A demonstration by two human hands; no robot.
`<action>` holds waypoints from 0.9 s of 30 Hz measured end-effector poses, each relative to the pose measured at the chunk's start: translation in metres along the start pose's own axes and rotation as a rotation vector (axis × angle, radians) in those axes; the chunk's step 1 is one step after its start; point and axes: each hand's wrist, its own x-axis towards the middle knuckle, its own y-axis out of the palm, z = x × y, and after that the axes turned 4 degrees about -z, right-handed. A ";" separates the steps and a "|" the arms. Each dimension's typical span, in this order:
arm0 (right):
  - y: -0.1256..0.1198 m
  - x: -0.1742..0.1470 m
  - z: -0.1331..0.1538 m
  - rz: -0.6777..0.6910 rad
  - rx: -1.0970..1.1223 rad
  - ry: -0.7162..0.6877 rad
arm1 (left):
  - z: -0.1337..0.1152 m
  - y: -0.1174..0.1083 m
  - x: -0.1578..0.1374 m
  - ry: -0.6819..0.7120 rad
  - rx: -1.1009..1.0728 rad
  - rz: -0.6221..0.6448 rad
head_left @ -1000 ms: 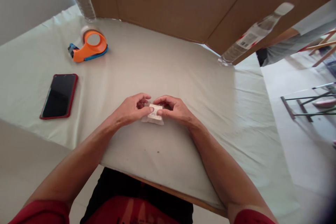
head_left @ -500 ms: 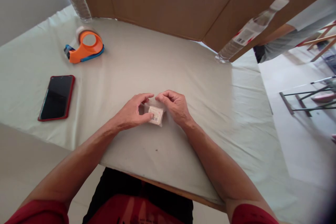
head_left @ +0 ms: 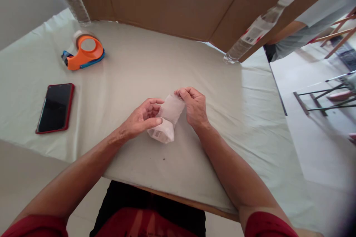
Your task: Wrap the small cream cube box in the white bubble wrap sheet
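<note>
A small packet [head_left: 161, 135] wrapped in translucent white plastic lies on the cloth-covered table in front of me; faint print shows through its side. A loose flap of the plastic wrap [head_left: 172, 109] stands up from it. My right hand [head_left: 195, 105] pinches the flap's upper corner between thumb and fingers. On the packet's left, my left hand [head_left: 143, 116] has its thumb on the wrap and its fingers curled behind, holding it loosely. What lies inside the wrap is mostly hidden.
A phone with a red case [head_left: 55, 108] and an orange tape dispenser [head_left: 86, 52] lie to the left. Plastic bottles stand at the back left [head_left: 76, 3] and right [head_left: 253, 33] against a brown cardboard panel [head_left: 167, 3]. Another person's arm [head_left: 287, 31] shows beyond the panel.
My right hand has moved up and right, pulling a flap of the plastic wrap up off the packet. The packet has tilted, and its printed face is now covered.
</note>
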 end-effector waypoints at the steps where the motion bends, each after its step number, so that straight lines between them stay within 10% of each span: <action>1: 0.000 0.000 -0.001 -0.012 0.013 0.006 | 0.000 0.000 0.000 0.002 -0.018 -0.021; 12: -0.009 -0.001 0.017 -0.161 -0.230 -0.230 | 0.002 -0.001 0.008 -0.251 -0.246 -0.261; 17: 0.000 -0.028 0.048 0.331 -0.673 -0.108 | -0.003 -0.002 0.011 -0.216 -0.359 -0.335; 20: 0.008 -0.037 0.044 0.379 -0.889 -0.087 | -0.005 -0.002 0.010 -0.175 -0.402 -0.298; 27: -0.005 -0.013 0.017 0.186 -0.466 -0.032 | -0.001 -0.008 0.017 -0.088 -0.381 -0.440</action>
